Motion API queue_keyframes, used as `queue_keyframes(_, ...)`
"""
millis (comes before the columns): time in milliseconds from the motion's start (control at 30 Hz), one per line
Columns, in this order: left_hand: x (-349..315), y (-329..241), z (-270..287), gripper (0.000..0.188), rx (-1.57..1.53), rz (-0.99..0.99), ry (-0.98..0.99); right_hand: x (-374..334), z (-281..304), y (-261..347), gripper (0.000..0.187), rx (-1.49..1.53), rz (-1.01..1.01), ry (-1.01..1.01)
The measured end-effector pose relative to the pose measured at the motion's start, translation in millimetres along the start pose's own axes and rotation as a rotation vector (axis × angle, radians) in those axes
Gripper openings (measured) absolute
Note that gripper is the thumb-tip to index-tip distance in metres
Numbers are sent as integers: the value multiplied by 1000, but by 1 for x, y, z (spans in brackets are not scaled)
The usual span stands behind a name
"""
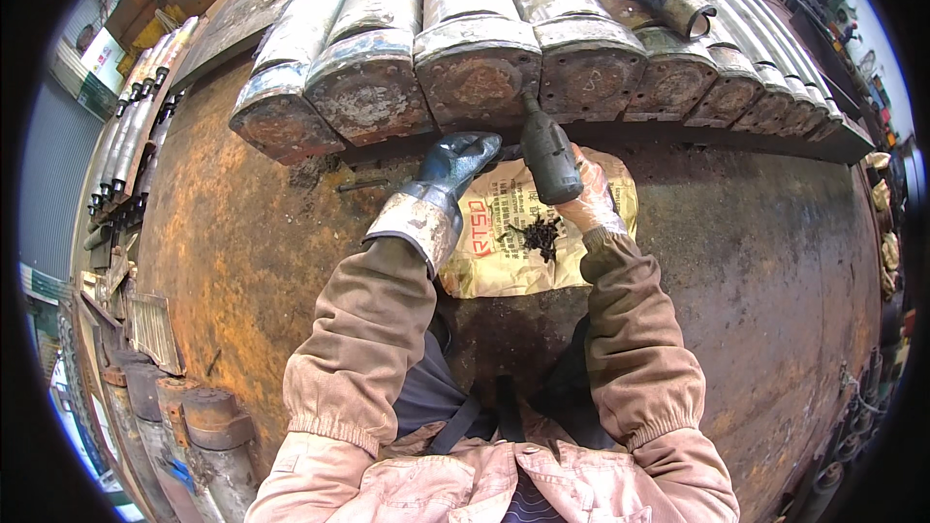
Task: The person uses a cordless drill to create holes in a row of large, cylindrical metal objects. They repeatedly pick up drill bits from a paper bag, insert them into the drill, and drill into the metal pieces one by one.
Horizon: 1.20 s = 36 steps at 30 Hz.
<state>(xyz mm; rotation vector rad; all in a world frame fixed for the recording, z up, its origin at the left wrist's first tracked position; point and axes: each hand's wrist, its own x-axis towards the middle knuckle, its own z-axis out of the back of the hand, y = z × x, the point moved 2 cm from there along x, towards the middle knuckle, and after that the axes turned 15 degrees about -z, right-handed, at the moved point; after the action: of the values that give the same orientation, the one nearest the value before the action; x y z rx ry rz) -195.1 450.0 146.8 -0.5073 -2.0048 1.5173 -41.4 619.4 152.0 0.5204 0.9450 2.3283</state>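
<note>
Rod: one, short, dark [362,185], lying on the rusty plate [242,261], left of the gloved hand.

Left hand [461,161]: dark glove, pale cuff; grip curled into a fist, contents, if any, not visible; apart from the tool, on its left.

Tube [480,82]: middle of the large row, squarish end plate facing the wearer.

Power tool [550,160]: dark, long axis running away from the wearer, nose leaning slightly left toward the end plate's lower right corner; contact cannot be told.

Bolts [541,237]: small dark heap, apparently bolts, on a yellow sack [475,276], below the tool.

Right hand [593,196]: grip closed on the tool's right side, fingers partly hidden; the nearer hand.
</note>
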Motion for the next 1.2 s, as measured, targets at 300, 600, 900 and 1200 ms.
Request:
queue_keyframes(300, -2, -15, -13, 27, -5, 57, -45, -1, 2, -1, 48, -82, -4, 12)
queue_keyframes(600, 11, -9, -24, 25, -152, 75, -60, -5, 4, 2, 52, -53, -82, 73)
queue_keyframes(900, 24, -6, -54, 52, -481, 411, -13, -19, 32, 101, 37, 512, -18, 270)
queue_keyframes(1200, 15, -10, -89, 57, -991, 328, 235, -72, 37, 32, 10, 646, -326, 430)
